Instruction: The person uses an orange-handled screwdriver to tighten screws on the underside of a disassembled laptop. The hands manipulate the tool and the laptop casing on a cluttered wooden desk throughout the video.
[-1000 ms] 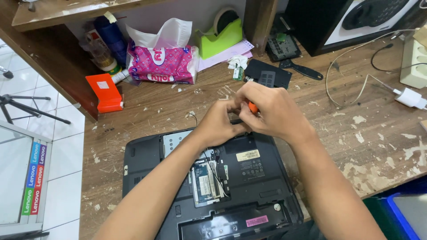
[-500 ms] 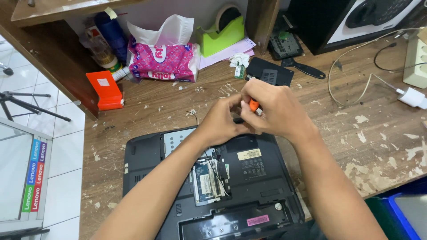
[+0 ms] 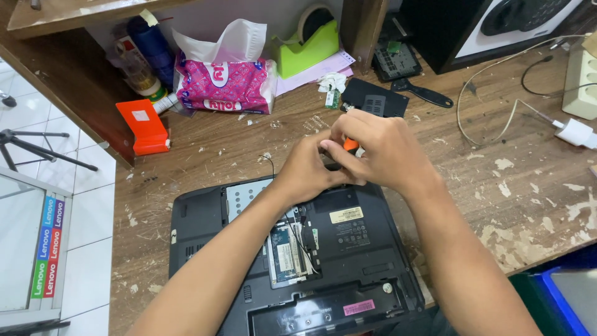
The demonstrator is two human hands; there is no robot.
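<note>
We work over an upturned black laptop (image 3: 292,261) on a scarred wooden bench (image 3: 497,186), its service bay open to show a green circuit card (image 3: 287,255) and thin black wires. Our right hand (image 3: 385,152) is closed around an orange-handled screwdriver (image 3: 351,144), only a sliver of the handle showing between the fingers; our left hand (image 3: 311,171) is curled tight against it at the laptop's far edge, though what it pinches we cannot tell. The risk, as we judge it: the hidden tip could slip off a small screw and gouge the matte plastic shell or nick the exposed wires, since both hands crowd the spot and block our sight. A loosened screw could also roll off among the paint flecks. Behind sit a crinkled pink tissue pack (image 3: 227,84) and a glossy green tape dispenser (image 3: 308,50).
</note>
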